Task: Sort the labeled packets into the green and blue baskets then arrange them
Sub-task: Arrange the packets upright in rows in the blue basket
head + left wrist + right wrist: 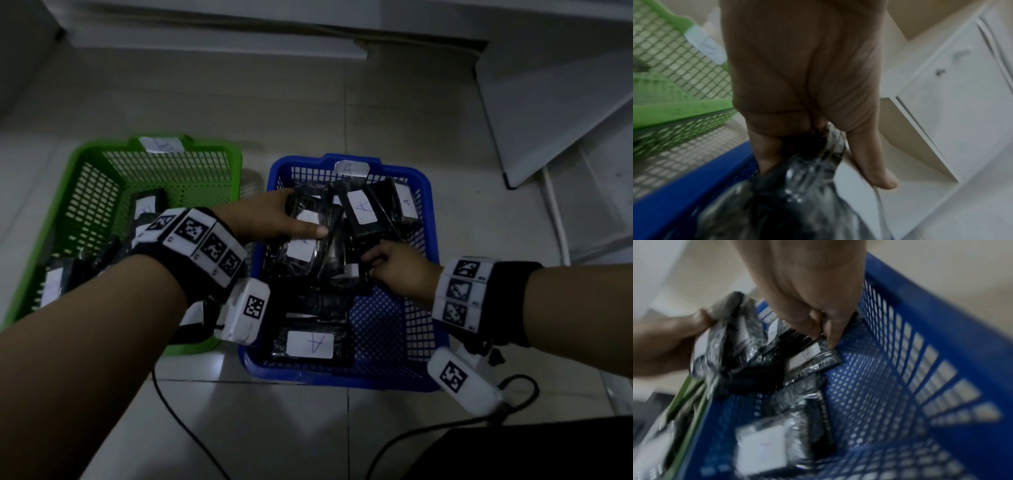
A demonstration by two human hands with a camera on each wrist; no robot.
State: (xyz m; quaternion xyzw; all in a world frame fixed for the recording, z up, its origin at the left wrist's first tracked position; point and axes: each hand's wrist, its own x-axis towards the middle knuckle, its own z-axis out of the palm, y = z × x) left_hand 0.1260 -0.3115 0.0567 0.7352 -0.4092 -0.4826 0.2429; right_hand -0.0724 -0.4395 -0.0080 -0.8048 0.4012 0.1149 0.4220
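A blue basket (423,192) tagged "A" holds several black packets with white "A" labels. My left hand (274,219) reaches across it and grips a stack of black packets (318,246), thumb on the top label; in the left wrist view the same left hand (803,91) curls round the shiny packets (789,203). My right hand (394,270) pinches the edge of a labeled packet (812,356) near the basket's middle, seen between its fingertips (835,334). The green basket (85,161) at the left holds a few labeled packets (147,209).
Both baskets stand on a pale tiled floor. A white cabinet door (561,113) leans at the right, and white furniture (239,31) runs along the back. A black cable (404,438) trails over the floor near me. One "A" packet (310,344) lies at the blue basket's near end.
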